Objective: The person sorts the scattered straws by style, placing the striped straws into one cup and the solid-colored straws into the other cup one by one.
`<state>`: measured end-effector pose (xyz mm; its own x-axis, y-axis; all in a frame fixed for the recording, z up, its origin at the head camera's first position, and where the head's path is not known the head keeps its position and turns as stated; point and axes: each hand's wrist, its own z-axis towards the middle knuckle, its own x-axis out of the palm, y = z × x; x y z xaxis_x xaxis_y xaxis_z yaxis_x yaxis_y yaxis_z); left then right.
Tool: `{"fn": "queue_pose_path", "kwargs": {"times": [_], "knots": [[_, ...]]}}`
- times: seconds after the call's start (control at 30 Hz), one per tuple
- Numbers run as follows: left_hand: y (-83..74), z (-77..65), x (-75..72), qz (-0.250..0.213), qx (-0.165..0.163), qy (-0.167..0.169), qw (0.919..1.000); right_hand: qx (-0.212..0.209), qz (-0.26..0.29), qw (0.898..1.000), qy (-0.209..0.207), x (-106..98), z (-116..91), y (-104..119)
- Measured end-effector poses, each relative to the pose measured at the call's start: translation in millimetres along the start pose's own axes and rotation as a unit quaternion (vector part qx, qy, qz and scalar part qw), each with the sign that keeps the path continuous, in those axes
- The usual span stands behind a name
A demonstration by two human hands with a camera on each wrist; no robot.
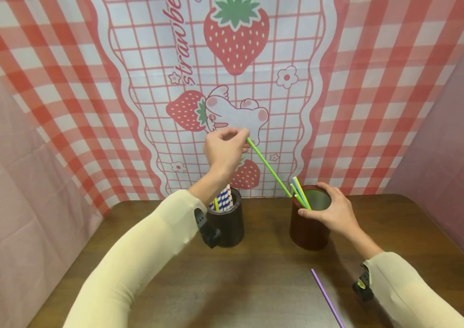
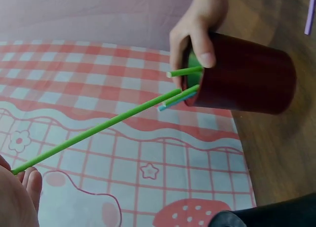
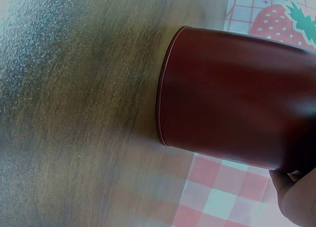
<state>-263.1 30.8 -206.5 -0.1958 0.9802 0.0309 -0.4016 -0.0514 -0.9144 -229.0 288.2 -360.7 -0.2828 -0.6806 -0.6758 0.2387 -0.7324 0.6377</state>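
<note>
Between its thumb and fingers my left hand [image 1: 226, 148] pinches one end of a long green straw [image 1: 270, 168]. The straw slants down to the right, its far end right at the rim of a dark red cup [image 1: 308, 232]. My right hand [image 1: 336, 209] grips that cup around its rim, thumb on the near side and fingers on the far side. Several green, blue and yellow straws [image 1: 300, 193] lean out of the cup's left side. In the right wrist view the cup's dark red wall [image 3: 237, 98] fills much of the picture.
Behind my left wrist stands a black cup [image 1: 232, 228] with several striped straws [image 1: 224, 200] in it. A purple straw [image 1: 327, 298] lies on the wooden table [image 1: 256, 287] near its front. A strawberry-printed checked cloth [image 1: 359, 114] hangs behind the table.
</note>
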Motion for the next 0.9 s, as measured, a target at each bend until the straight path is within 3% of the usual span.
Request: {"fn": "queue_pose_path", "kwargs": {"times": [0.13, 0.27, 0.43, 0.63, 0.9], "knots": [[-3.9, 1.9, 5.7, -0.020, 0.015, 0.001, 0.9997, 0.000, -0.003, 1.000, -0.003, 0.3, -0.3, -0.6], [-0.8, 0.1, 13.7, -0.011, 0.022, 0.005, 0.9997, -0.001, -0.005, 1.000, -0.009, 1.0, 0.1, -1.9], [10.7, -7.3, 24.0, 0.002, 0.008, 0.018, 0.9998, 0.000, -0.002, 1.000, -0.005, 0.7, -1.0, -1.7], [28.2, -15.5, 33.8, -0.020, -0.004, 0.031, 0.9993, -0.004, -0.001, 1.000, -0.008, 2.4, -1.2, -2.5], [45.6, -24.5, 43.0, -0.014, 0.009, 0.049, 0.9987, -0.006, 0.008, 1.000, -0.006, 1.0, 0.0, -0.2]]}}
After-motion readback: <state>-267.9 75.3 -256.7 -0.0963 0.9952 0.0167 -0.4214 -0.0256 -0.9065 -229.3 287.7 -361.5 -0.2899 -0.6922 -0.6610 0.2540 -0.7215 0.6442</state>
